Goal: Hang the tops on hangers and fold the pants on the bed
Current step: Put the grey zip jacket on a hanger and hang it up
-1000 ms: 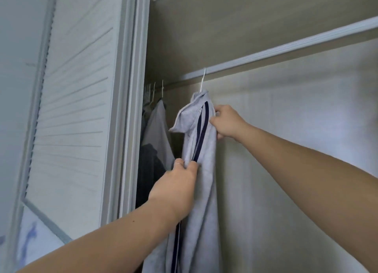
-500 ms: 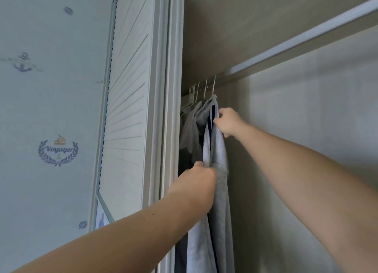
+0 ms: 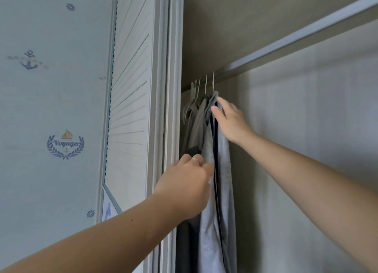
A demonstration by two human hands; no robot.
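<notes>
Nearest us, our left hand (image 3: pixel 184 182), a thin ring on 1 finger, reaches the front edge of the light grey top with a dark navy stripe (image 3: pixel 224 170). Its fingers curl against the cloth, but we cannot tell whether its grip is clamped on the fabric or only touching it. Farther up, our right hand (image 3: pixel 231 121) has its grip apart, fingers fairly straight and resting on the top's shoulder just below the collar. The top hangs from a thin white hanger hook (image 3: pixel 213 83) on the pale metal wardrobe rail (image 3: pixel 286 45), touching the darker grey garments (image 3: pixel 197 127) to its left. Off to the left are the white louvred sliding door (image 3: pixel 128 109) and the pale blue wallpaper with a "Voyager" emblem (image 3: pixel 65 144).
</notes>
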